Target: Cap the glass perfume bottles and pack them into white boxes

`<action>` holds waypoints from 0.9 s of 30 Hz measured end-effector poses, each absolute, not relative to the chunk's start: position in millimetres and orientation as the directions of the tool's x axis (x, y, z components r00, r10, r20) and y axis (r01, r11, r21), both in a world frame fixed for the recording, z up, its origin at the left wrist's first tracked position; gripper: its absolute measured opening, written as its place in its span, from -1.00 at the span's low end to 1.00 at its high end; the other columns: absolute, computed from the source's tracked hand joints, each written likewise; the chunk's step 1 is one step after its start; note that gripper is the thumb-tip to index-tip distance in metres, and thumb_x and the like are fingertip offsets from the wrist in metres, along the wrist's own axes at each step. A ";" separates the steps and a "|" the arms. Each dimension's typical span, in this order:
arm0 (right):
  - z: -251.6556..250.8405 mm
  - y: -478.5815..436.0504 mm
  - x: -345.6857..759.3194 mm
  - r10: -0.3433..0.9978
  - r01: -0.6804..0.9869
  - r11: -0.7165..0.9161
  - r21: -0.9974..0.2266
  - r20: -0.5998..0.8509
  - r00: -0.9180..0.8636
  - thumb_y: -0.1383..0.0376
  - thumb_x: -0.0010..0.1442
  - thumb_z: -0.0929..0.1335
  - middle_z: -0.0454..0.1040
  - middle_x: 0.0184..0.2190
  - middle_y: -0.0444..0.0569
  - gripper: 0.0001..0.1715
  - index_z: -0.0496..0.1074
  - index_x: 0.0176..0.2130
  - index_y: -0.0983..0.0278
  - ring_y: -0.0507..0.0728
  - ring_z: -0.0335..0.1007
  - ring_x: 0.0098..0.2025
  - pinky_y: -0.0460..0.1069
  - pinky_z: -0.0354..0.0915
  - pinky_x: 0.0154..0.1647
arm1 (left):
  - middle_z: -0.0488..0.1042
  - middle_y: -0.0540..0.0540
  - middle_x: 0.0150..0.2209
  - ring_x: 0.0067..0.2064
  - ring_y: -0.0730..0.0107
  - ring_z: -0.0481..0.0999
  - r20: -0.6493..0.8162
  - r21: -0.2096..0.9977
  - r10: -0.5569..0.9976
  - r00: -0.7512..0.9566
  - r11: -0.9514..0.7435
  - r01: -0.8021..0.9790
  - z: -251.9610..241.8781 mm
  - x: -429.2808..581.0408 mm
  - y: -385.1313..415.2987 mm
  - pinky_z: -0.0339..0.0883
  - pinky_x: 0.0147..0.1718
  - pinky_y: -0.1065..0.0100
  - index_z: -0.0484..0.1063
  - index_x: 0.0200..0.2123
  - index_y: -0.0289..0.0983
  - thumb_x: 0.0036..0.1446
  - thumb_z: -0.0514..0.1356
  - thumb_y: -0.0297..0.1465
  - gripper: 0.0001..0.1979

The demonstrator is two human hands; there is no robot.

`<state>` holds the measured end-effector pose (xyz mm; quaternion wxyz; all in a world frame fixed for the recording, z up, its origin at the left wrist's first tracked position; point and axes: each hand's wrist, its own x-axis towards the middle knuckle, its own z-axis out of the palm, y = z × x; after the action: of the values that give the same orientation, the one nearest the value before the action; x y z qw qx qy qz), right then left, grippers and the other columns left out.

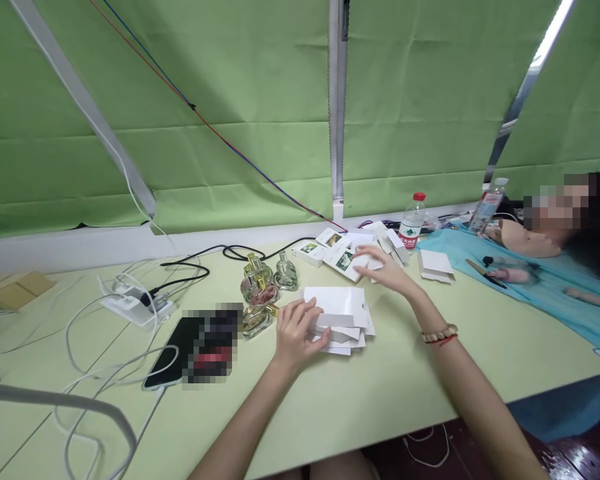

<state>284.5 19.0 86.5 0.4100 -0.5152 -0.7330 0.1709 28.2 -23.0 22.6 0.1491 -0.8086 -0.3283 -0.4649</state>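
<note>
My left hand (295, 330) rests at the left side of a stack of flattened white cartons (336, 303), fingers over the top and thumb at the front edge, gripping it. Farther back, my right hand (385, 270) is open, its fingers curved and apart above a white printed box (344, 263) with a flower picture. Whether the fingertips touch that box I cannot tell. More printed boxes (310, 250) lie around it in a loose pile. Left of the stack stand several small glass perfume bottles (260, 288) with gold caps; one bottle (257, 321) lies tilted near my left hand.
A phone (195, 347) and tangled white cables lie at the left, beside a power strip (135, 305). Behind the right arm stand a red-capped water bottle (413, 223) and a white carton (435, 265). Another person leans on the blue cloth (540, 293) at the right.
</note>
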 end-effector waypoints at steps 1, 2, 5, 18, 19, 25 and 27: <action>80.0 29.4 297.0 0.850 0.706 0.323 -0.631 0.521 0.076 0.05 0.05 0.33 0.25 0.09 0.12 -0.48 0.34 -0.03 0.23 0.25 0.10 0.18 0.15 0.05 0.15 | 0.55 -0.10 -0.21 -0.15 0.18 0.43 0.845 0.075 0.400 0.356 -0.747 0.660 23.2 28.2 -23.1 0.21 -0.20 0.22 0.43 -0.28 -0.20 0.00 0.20 -0.28 -0.81; 72.9 39.1 309.2 0.782 0.771 0.195 -0.606 0.570 0.251 0.07 0.01 0.35 0.21 0.11 0.16 -0.37 0.28 0.05 0.25 0.29 0.05 0.20 0.20 0.01 0.16 | 0.55 -0.10 -0.21 -0.17 0.20 0.43 0.838 0.087 0.410 0.360 -0.751 0.654 23.9 28.4 -23.5 0.22 -0.21 0.23 0.44 -0.27 -0.20 -0.01 0.21 -0.28 -0.79; 50.0 62.2 340.5 0.632 0.762 -0.092 -0.640 0.554 0.541 0.10 -0.08 0.38 0.10 0.16 0.30 -0.06 0.04 0.20 0.34 0.37 -0.01 0.21 0.24 0.05 0.11 | 0.55 -0.10 -0.21 -0.23 0.25 0.43 0.832 0.092 0.415 0.368 -0.757 0.647 27.2 29.1 -25.7 0.25 -0.25 0.25 0.46 -0.24 -0.20 -0.02 0.22 -0.27 -0.75; 106.7 46.1 314.2 0.536 0.830 0.172 -0.530 0.757 0.373 0.15 0.16 0.23 0.39 -0.04 0.13 -0.52 0.36 0.02 0.30 0.24 0.31 -0.05 0.07 0.23 -0.07 | 0.54 -0.03 -0.32 -0.29 0.36 0.46 0.869 0.064 0.366 0.334 -0.752 0.656 31.8 25.2 -25.4 0.30 -0.33 0.34 0.47 -0.34 -0.18 0.06 0.14 -0.48 -0.87; 118.1 34.9 298.2 0.578 0.838 0.222 -0.499 0.759 0.300 0.12 0.16 0.24 0.39 -0.07 0.11 -0.54 0.40 -0.02 0.28 0.23 0.32 -0.09 0.04 0.25 -0.13 | 0.53 -0.03 -0.32 -0.29 0.37 0.47 0.869 0.064 0.367 0.330 -0.747 0.661 30.8 25.0 -24.7 0.30 -0.33 0.34 0.47 -0.33 -0.17 0.07 0.14 -0.48 -0.86; 123.9 -33.5 205.3 0.873 0.798 0.488 -0.353 0.204 -0.443 -0.09 0.15 0.24 0.39 -0.21 0.03 -0.49 0.49 -0.15 0.18 0.15 0.37 -0.29 0.00 0.22 -0.27 | 0.46 -0.13 -0.19 -0.25 0.33 0.48 0.926 0.003 0.269 0.266 -0.709 0.705 15.6 21.3 -21.8 0.31 -0.27 0.32 0.44 -0.24 -0.17 0.03 0.20 -0.34 -0.82; 113.5 -42.8 191.7 0.862 0.767 0.504 -0.398 0.170 -0.478 -0.04 0.26 0.12 0.37 -0.18 0.05 -0.47 0.46 -0.10 0.19 0.14 0.37 -0.26 0.02 0.23 -0.23 | 0.46 -0.18 -0.13 -0.12 0.20 0.46 0.945 -0.025 0.222 0.240 -0.682 0.731 12.4 20.5 -21.8 0.28 -0.18 0.24 0.40 -0.16 -0.19 -0.02 0.25 -0.26 -0.68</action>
<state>191.7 -42.8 113.5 0.1765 -0.4797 -0.8489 0.1348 20.5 -21.8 12.4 0.2407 -0.7496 -0.3178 -0.5284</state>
